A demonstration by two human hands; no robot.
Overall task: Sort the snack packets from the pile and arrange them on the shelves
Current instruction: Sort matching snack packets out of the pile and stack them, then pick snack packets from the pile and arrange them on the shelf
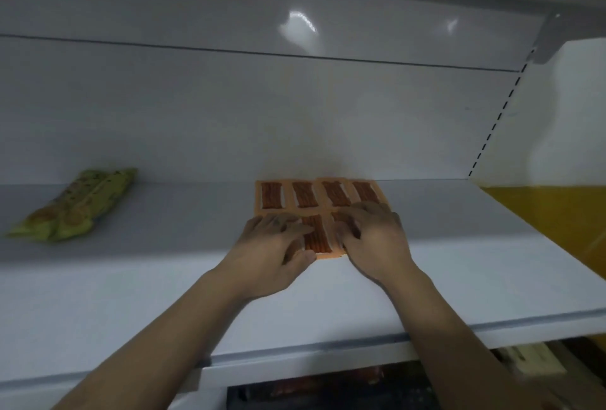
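Orange pkts [319,195] on shelf [459,262], L hand [273,247], R hand [375,235] flat on near edge, room both sides

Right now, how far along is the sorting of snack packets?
Done: green packets lie left on the shelf, and a back row of orange packets is set. In hand: left hand and right hand rest on the front row. Left: unknown, the pile is out of view.

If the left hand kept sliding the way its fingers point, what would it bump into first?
Probably the back row of orange packets, just beyond the front packets the left hand rests on; behind them stands the shelf's back wall.
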